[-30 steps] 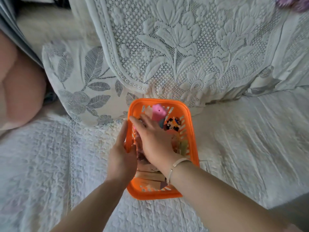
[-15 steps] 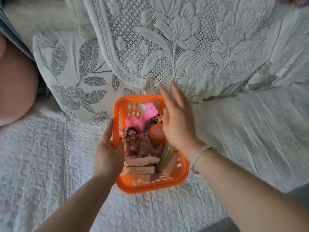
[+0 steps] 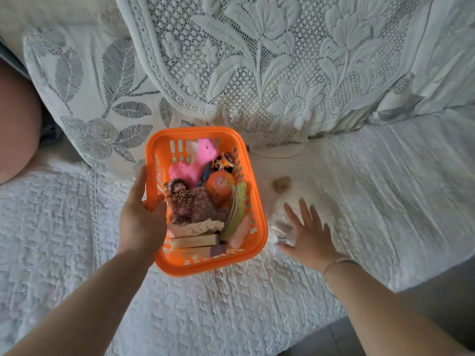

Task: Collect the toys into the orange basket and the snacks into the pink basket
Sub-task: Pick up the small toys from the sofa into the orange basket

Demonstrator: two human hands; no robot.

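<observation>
— Where's the orange basket (image 3: 257,201) sitting?

— On a white quilted sofa cover (image 3: 64,240), just in front of a leaf-patterned cushion (image 3: 90,86) and a lace throw (image 3: 270,60).

— Who's got hold of it?

— The left hand (image 3: 141,224) grips its left rim, thumb inside the basket and fingers (image 3: 140,186) curled along the outside wall.

— What's inside?

— A pink rubbery toy (image 3: 198,160), a small doll (image 3: 180,191) in a speckled knitted outfit, an orange ball (image 3: 221,185), something green and crocheted (image 3: 237,209), and a couple of flat boxes (image 3: 194,241) at the near end. There's also a dark, multicoloured thing at the far right corner that I can't make out.

— And the right hand (image 3: 308,235)?

— Off to the right of the basket, fingers (image 3: 304,211) spread and straight, lying over a white fluffy toy (image 3: 280,204) on the sofa. A small printed tag (image 3: 285,238) shows near the thumb. The toy is blurred; only a brown patch stands out. Whether the palm presses on it, I can't tell.

— Anything on the wrist?

— A thin bracelet (image 3: 336,262).
</observation>
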